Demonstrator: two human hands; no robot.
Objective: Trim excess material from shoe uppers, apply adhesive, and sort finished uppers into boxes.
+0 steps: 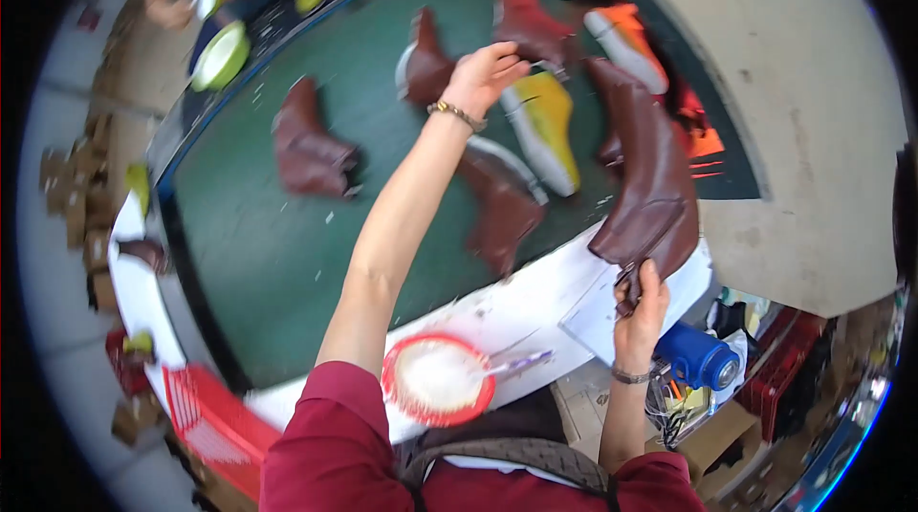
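Brown leather boot upper [650, 196] pinched shut at its lower edge in right hand [641, 306] over the white belt rim [535, 306], left hand [483, 77] reaching half-curled, apparently empty, toward a yellow-soled boot [545, 125] on the green conveyor [258, 225]; next, probably closing on it.

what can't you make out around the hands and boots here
Head view only:
- Left hand: fingertips hidden over a brown boot upper; grip unclear.
- Right hand: pinches a tall brown boot upper, its lower edge hidden by fingers.
- Red-rimmed bowl: contents washed out.
- Far shoes: blurred.
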